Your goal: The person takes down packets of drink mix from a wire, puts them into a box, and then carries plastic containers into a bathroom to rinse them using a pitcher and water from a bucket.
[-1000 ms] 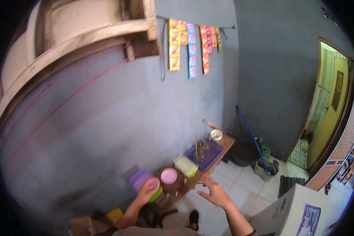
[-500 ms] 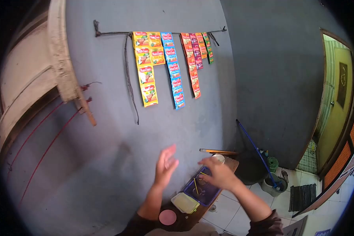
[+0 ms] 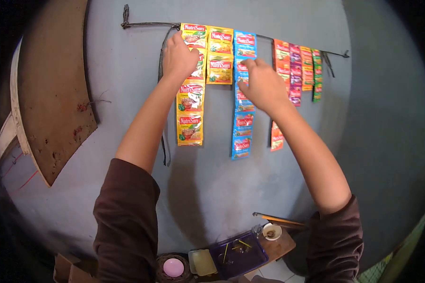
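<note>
My left hand (image 3: pixel 179 57) is raised to the top of a strip of yellow NutriSari sachets (image 3: pixel 190 127). Its fingertips lie at the strip's left edge just under the cord, with the thumb apart over the second sachet. Over a longer strip of blue sachets (image 3: pixel 243 123) is my right hand (image 3: pixel 265 87), thumb and forefinger spread. A short strip of two yellow sachets (image 3: pixel 220 68) hangs between the hands. The dark cord (image 3: pixel 151 23) carries all the strips along the wall.
Orange (image 3: pixel 277 142), purple (image 3: pixel 295 75) and green sachet strips (image 3: pixel 317 75) hang further right. Below are a dark blue tray (image 3: pixel 243 269), a pale container (image 3: pixel 203 262), a pink round item (image 3: pixel 174 267) and a white cup (image 3: pixel 272 231). A wooden panel (image 3: pixel 56 94) juts out at left.
Both hands have risen from low in front of the wall up to the hanging sachets. The view has moved closer to the strips, and the doorway at right has left it.
</note>
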`<state>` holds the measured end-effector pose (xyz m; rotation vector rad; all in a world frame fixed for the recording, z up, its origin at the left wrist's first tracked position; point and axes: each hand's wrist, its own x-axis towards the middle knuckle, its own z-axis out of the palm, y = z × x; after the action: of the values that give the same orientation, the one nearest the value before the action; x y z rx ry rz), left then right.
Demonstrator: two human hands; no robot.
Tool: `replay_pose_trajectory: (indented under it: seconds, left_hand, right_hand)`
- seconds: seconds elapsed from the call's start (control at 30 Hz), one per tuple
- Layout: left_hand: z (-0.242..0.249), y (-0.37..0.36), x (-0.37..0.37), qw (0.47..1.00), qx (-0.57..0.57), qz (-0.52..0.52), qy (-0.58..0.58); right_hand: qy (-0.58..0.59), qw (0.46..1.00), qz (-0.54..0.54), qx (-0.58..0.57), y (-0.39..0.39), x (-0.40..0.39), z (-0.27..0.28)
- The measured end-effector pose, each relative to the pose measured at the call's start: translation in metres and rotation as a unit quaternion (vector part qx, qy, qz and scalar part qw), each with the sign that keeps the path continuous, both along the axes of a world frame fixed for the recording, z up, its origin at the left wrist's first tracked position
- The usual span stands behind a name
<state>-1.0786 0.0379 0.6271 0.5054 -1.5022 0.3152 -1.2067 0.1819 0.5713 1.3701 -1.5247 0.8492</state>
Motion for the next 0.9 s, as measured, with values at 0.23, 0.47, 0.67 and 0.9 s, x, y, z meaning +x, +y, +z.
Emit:
replay_pose_trajectory:
  seconds: [0.23, 0.47, 0.67, 0.9]
  left_hand:
    - [-0.001, -0.007, 0.002, 0.995, 0.088, 0.051, -0.007]
    - [0.036, -0.039, 0.01, 0.984, 0.172, -0.051, 0.012]
    - [0.079, -0.006, 0.006, 0.921, 0.295, -0.253, -0.032]
    - [0.121, -0.011, -0.002, 0.846, 0.208, -0.49, 0.018]
  right_hand:
    - [-0.188, 0.963, 0.193, 0.012, -0.102, -0.04, 0.071]
    - [-0.34, 0.89, 0.286, 0.106, -0.11, -0.039, 0.091]
    - [-0.392, 0.841, 0.369, 0.054, -0.118, -0.055, 0.133]
    - [-0.291, 0.804, 0.471, -0.217, -0.103, -0.061, 0.166]
